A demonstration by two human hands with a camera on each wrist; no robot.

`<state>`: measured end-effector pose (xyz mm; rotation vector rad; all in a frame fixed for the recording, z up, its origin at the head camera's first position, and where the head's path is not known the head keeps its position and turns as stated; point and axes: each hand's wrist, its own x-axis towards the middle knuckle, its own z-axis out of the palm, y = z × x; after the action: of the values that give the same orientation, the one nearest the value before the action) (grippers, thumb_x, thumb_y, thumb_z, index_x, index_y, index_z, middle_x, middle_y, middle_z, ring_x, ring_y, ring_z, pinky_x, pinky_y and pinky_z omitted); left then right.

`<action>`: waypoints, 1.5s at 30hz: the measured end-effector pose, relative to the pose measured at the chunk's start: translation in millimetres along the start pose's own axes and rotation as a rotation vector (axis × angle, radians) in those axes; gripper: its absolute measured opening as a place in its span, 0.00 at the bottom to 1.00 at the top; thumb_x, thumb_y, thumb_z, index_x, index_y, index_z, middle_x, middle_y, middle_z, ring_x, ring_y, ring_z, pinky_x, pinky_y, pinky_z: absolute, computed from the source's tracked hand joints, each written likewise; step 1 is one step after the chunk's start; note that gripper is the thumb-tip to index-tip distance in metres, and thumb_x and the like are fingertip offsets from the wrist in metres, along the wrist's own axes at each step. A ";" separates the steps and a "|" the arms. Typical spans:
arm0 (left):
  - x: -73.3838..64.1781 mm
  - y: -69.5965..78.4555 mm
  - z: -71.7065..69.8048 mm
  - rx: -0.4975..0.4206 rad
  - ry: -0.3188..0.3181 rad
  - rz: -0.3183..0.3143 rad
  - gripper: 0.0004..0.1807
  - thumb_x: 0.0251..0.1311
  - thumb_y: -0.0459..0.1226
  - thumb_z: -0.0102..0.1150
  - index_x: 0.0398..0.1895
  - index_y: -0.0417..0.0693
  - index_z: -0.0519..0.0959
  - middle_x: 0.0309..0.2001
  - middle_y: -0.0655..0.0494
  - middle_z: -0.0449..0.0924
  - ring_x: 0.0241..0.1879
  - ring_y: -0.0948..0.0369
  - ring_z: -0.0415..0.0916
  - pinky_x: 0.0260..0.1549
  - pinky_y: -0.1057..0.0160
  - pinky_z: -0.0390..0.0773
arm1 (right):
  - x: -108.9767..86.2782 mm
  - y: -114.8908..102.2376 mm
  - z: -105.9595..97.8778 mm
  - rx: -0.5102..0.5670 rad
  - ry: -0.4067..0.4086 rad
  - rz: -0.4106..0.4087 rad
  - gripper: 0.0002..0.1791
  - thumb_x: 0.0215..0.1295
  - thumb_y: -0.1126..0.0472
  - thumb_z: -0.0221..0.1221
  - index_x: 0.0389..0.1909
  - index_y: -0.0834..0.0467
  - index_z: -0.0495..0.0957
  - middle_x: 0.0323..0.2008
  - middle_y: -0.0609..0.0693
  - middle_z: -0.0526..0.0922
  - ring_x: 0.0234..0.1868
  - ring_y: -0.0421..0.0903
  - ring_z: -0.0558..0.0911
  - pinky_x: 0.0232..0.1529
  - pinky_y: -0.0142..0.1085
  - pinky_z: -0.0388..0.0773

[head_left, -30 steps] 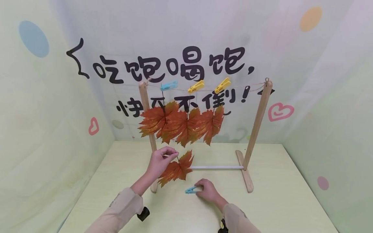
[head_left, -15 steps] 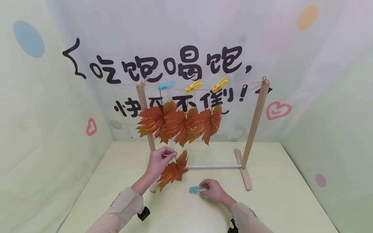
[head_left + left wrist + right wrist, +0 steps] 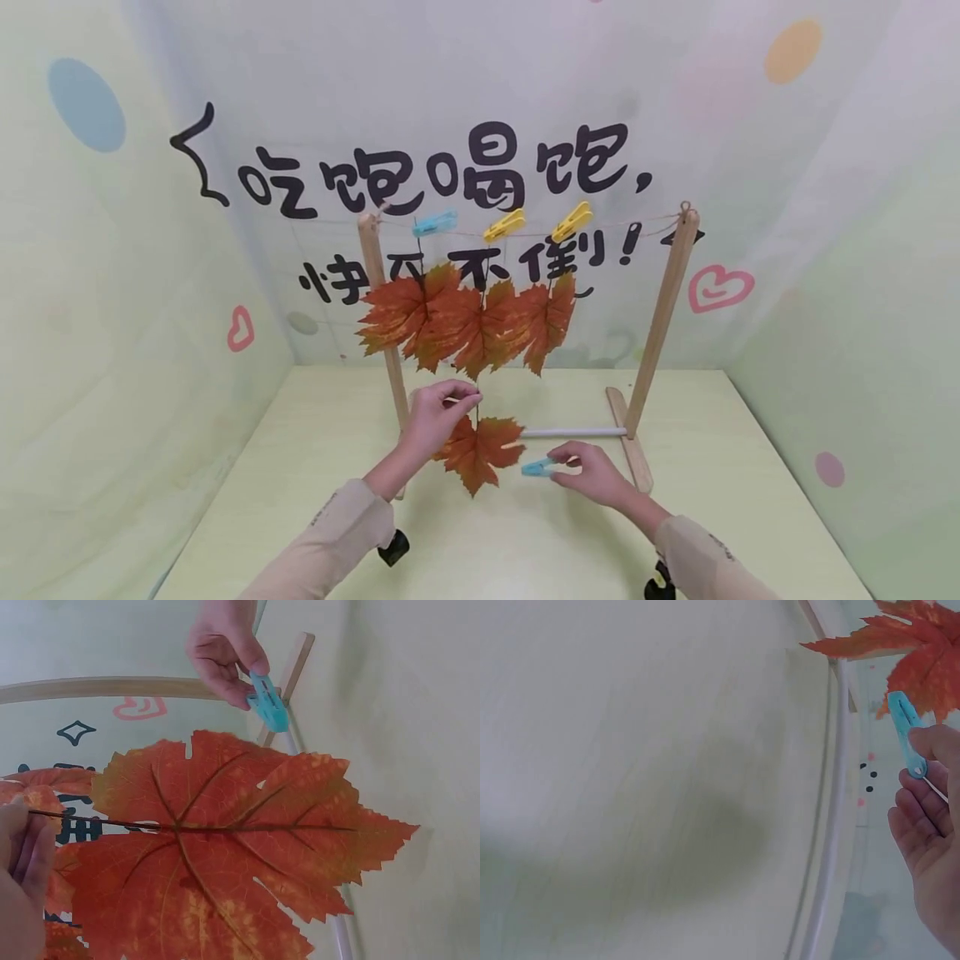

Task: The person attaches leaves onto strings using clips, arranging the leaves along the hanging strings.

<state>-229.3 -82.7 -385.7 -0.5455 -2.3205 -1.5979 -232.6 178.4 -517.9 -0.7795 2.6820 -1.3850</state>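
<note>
My left hand (image 3: 437,414) pinches the thin dark stem of an orange-red maple leaf (image 3: 482,451), which hangs blade down below the fingers. In the left wrist view the leaf (image 3: 225,825) spreads flat and wide, its stem running to the fingertips at the left edge. Between thumb and fingers my right hand (image 3: 594,475) holds a light blue clothespin (image 3: 536,467) by its handle end, just right of the leaf and above the table. The right wrist view shows the clothespin (image 3: 906,733) pinched under the thumb.
A wooden stand with two posts (image 3: 660,325) and a white crossbar (image 3: 573,432) carries a string. From it hang several leaves (image 3: 480,325) on one blue clothespin (image 3: 435,223) and two yellow clothespins (image 3: 505,225). Behind is a printed backdrop; the table (image 3: 712,517) lies underneath.
The left hand has moved right with the leaf, which now faces forward more fully. My right hand has moved right and upward with the blue clothespin.
</note>
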 end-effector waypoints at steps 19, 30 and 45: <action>20.2 39.9 52.0 -0.090 -0.097 0.054 0.06 0.52 0.28 0.60 0.34 0.35 0.81 0.32 0.45 0.82 0.32 0.55 0.78 0.32 0.70 0.78 | -11.5 -43.9 -107.9 -0.145 0.186 -0.064 0.15 0.49 0.70 0.65 0.40 0.66 0.78 0.38 0.57 0.82 0.36 0.48 0.79 0.37 0.40 0.79; 64.4 35.2 93.5 -0.103 -0.140 0.142 0.06 0.52 0.32 0.62 0.34 0.41 0.82 0.32 0.51 0.83 0.30 0.64 0.78 0.31 0.72 0.78 | -10.0 -73.3 -172.1 -0.290 0.296 -0.152 0.14 0.50 0.70 0.64 0.40 0.66 0.78 0.36 0.54 0.82 0.36 0.36 0.77 0.39 0.25 0.75; 103.2 73.8 115.3 -0.177 -0.077 0.116 0.08 0.54 0.35 0.62 0.36 0.43 0.82 0.33 0.54 0.82 0.32 0.66 0.76 0.34 0.73 0.77 | -4.4 -124.9 -223.2 -0.350 0.414 -0.283 0.17 0.43 0.80 0.63 0.38 0.73 0.75 0.33 0.63 0.80 0.35 0.22 0.70 0.37 0.14 0.69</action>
<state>-289.2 64.4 -321.3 -0.7795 -2.1689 -1.7651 -230.5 289.6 -287.5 -1.0334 3.3080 -1.2546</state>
